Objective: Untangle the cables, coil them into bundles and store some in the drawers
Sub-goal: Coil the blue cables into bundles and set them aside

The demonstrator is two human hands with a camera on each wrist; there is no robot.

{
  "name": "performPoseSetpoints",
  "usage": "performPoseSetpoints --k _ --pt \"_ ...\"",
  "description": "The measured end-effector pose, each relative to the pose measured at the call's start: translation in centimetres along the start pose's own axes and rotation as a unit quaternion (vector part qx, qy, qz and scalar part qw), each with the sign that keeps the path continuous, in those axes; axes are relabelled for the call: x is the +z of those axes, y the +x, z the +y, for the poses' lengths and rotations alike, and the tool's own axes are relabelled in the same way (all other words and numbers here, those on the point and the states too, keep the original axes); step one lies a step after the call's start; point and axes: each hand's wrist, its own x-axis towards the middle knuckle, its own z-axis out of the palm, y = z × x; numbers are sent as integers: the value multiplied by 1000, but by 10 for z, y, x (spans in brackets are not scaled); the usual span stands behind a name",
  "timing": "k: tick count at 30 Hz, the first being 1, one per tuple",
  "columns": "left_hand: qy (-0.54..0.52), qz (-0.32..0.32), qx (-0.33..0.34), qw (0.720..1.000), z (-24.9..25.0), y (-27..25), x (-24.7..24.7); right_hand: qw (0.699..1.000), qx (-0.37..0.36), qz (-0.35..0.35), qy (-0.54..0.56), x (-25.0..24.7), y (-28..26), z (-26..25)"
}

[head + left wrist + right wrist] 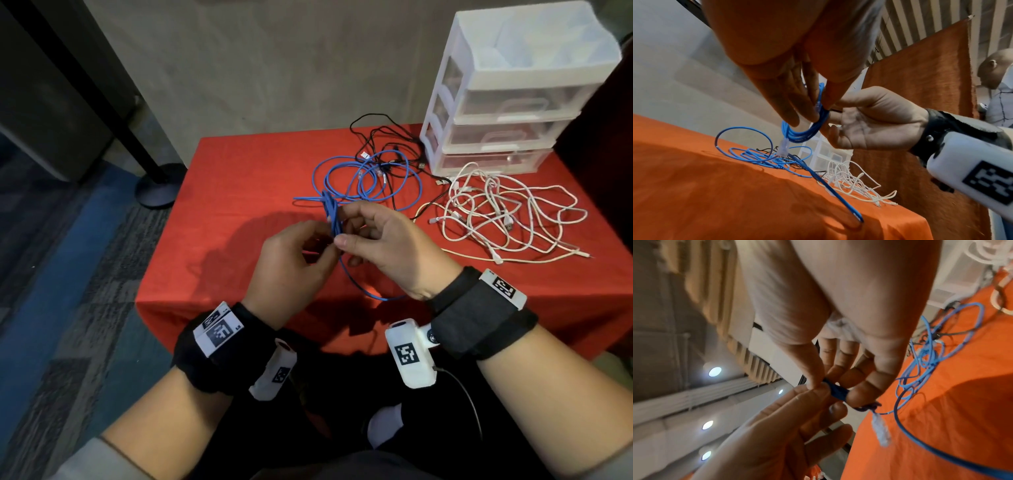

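A blue network cable is partly wound into a small coil (333, 216) held above the red-clothed table (239, 192). My left hand (318, 246) pinches the coil (807, 131) between thumb and fingers. My right hand (344, 224) pinches the same bundle (836, 390) from the other side. A clear plug (784, 146) dangles under the coil. The rest of the blue cable (363, 178) lies in loose loops behind, and one strand (363, 291) sags over the front edge. The tangled black cables (387, 144) and white cables (496, 212) lie on the table.
A white plastic drawer unit (507, 102) with its three drawers closed stands at the back right corner. A black stand base (161, 186) sits on the floor left of the table. Another person (999, 81) stands beyond the right side.
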Motion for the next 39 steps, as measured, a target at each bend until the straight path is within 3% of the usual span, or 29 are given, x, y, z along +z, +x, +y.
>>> performPoseSetpoints --k 6,17,21,25,28,32,35,39 --pt "-56 -10 -46 997 4 -2 8 1000 13 24 -15 -3 0 1" --pt "-25 40 -72 996 1 1 13 993 -6 64 -99 2 2 6" --pt "-153 1 -111 982 -1 2 15 994 -9 58 -88 -2 5 9" --pt "-207 -68 -129 968 -4 6 9 999 9 34 -18 -7 5 13" --pt "-194 -76 -120 971 -2 6 5 999 20 40 25 -7 6 16" --pt "-111 -17 -100 989 -9 7 6 992 29 66 100 -5 8 15" --pt "-45 11 -53 998 -14 7 9 994 22 53 90 -1 6 14" --pt "-5 -12 18 1000 -8 6 7 994 23 66 88 0 7 22"
